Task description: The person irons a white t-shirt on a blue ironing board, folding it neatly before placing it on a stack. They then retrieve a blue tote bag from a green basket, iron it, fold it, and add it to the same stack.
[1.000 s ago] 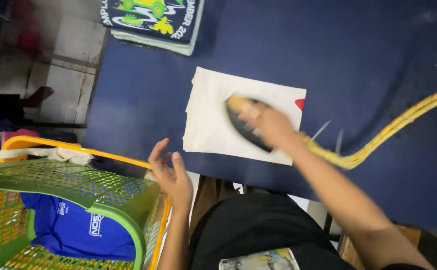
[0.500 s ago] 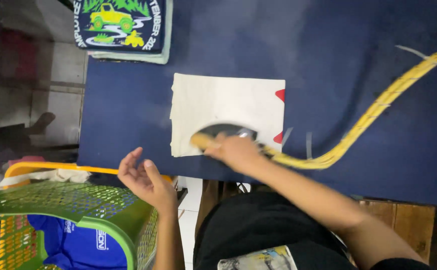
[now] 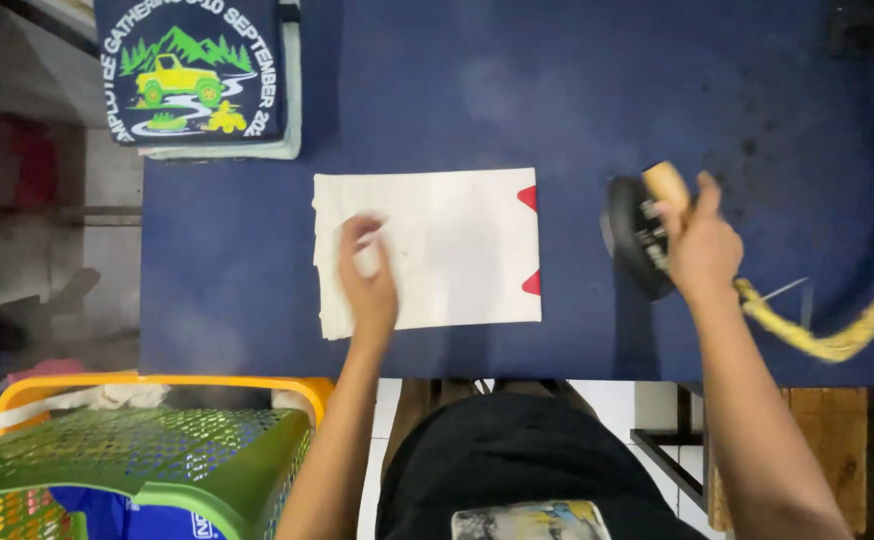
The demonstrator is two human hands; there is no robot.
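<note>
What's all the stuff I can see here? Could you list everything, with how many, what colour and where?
Folded cloth: one, white with two red corners at its right edge, middle of the table.
Iron: one, black with a tan handle, right of the cloth.
Cord: one, yellow, trailing right from the iron.
Table: one, dark blue cover.
Stack of shirts: one, dark blue printed shirt on top, table's far left corner.
Green basket: one, bottom left, blue garment inside.
Orange basket: one, behind the green one.
Left hand: flat on the cloth.
Right hand: gripping the iron's handle.
</note>
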